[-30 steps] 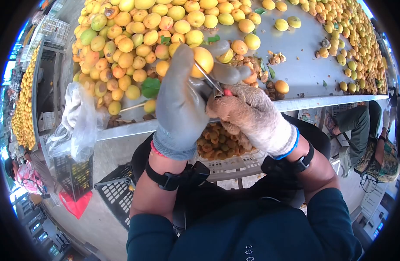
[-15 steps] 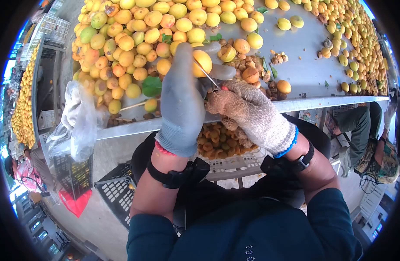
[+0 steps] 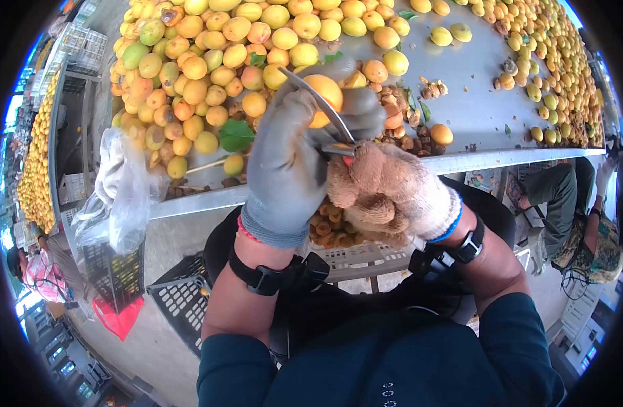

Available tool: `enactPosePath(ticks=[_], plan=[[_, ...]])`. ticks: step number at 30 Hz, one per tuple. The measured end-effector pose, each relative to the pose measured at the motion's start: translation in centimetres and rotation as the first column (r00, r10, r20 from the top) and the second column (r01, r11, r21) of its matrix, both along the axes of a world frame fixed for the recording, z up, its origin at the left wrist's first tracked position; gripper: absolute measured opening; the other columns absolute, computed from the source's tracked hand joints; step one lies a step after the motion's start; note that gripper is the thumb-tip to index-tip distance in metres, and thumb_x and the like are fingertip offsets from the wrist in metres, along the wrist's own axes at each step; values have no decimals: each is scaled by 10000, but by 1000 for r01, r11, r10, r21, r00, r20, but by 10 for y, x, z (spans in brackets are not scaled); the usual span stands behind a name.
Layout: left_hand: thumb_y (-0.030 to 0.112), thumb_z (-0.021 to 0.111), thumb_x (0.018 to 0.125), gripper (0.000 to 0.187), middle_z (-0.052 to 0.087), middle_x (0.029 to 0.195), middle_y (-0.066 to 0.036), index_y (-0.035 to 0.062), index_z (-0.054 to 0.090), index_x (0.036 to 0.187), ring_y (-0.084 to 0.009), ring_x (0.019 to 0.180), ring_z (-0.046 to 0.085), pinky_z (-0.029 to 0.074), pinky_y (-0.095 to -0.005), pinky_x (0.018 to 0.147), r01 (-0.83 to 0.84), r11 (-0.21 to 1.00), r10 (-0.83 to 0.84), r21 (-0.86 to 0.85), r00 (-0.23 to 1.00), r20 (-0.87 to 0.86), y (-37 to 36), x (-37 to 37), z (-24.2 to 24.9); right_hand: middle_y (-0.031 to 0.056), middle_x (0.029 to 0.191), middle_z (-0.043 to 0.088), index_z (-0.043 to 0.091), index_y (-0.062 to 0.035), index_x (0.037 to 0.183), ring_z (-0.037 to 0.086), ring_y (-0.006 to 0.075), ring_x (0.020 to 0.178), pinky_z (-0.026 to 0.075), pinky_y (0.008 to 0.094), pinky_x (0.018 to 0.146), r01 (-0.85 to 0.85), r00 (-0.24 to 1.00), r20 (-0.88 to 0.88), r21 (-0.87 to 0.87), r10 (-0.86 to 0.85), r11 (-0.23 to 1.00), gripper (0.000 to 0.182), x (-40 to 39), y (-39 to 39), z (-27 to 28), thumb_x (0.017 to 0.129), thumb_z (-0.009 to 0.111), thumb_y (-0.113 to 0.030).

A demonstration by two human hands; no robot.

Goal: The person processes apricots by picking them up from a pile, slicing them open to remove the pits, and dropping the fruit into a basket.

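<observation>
My left hand, in a grey coated glove, has its fingers curled round a yellow-orange apricot. In my right hand, gloved in stained white knit, is a small knife whose curved blade lies across the near side of the apricot. Both hands meet above the metal table's front edge. A heap of apricots lies beyond and left of my left hand. Brown pits and scraps are beside the fruit hand on the right. Below my hands, a crate holds orange apricot pieces, partly hidden.
A clear plastic bag hangs at the table's left edge. Black crates and a red bag are at the lower left. More apricots lie at the far right. People sit on the right and left.
The knife blade has swung up and shows more of its length across the apricot. My left fingers have curled further round, and my right hand has turned and moved slightly down.
</observation>
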State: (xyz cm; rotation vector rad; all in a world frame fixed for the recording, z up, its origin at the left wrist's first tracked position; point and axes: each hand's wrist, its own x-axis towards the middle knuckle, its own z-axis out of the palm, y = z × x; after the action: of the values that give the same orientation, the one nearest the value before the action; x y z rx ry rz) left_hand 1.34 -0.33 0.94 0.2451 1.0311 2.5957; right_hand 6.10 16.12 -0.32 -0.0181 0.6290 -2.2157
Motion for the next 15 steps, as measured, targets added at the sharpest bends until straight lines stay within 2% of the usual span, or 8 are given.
enactPosePath(ticks=[2,4,6,7,10,12,14,15], plan=[[261,409,1033,452,638,1162,-140,-28,481,1373,-248,1037,655,543,-391,924,-51,995,53,-84,999,15,-14,-11,-5,33,721,565,599,-55,1128,521,99,527,412,240,430,-60,989,140,47,53,997,302,-8,17,5,1015,562,-333],[195,429,1007,419,643,1149,-127,-20,499,1360,-234,1002,655,533,-382,925,-147,951,135,-273,989,-63,-19,-12,-5,16,768,582,597,-47,1131,527,73,556,419,212,468,259,964,-143,336,-223,906,277,-14,14,14,961,631,-263],[54,432,969,378,657,1142,-144,-16,513,1331,-225,919,680,545,-371,894,-282,804,177,-523,954,-243,-12,-9,3,-1,816,599,594,-39,1134,533,47,585,426,185,506,602,790,-474,480,-389,638,294,-16,16,27,906,700,-192],[23,539,914,386,647,1145,-165,-13,538,1299,-260,920,669,521,-372,909,-245,767,116,-593,962,-247,-10,-2,11,0,814,607,619,-43,1086,553,59,632,449,208,552,566,820,-479,594,-313,572,276,-18,15,42,885,719,-203],[17,621,846,440,628,1172,-183,-18,542,1278,-299,974,654,514,-363,900,-658,468,-71,-590,637,-767,3,1,-2,-2,779,608,666,-45,977,582,75,700,478,246,622,518,847,-521,760,-108,393,254,-29,3,63,839,761,-235],[18,683,793,502,612,1202,-195,-21,545,1274,-320,1029,638,512,-370,905,-690,448,-83,-569,602,-794,6,6,0,-11,719,580,662,-33,951,561,62,653,446,230,577,602,753,-658,693,7,397,274,-34,3,49,836,766,-259],[25,687,794,509,615,1216,-195,-24,542,1279,-314,1043,640,509,-377,923,-662,471,-39,-583,645,-763,4,7,0,3,680,564,646,-20,916,543,86,627,430,271,556,475,844,-536,719,-30,507,278,-37,6,54,849,752,-267],[15,673,821,501,627,1223,-200,-32,539,1301,-306,1057,647,511,-380,931,-692,457,-103,-559,584,-806,0,4,1,7,673,564,640,-18,912,542,94,630,431,282,561,422,876,-481,729,-35,539,278,-37,8,57,853,748,-267]])
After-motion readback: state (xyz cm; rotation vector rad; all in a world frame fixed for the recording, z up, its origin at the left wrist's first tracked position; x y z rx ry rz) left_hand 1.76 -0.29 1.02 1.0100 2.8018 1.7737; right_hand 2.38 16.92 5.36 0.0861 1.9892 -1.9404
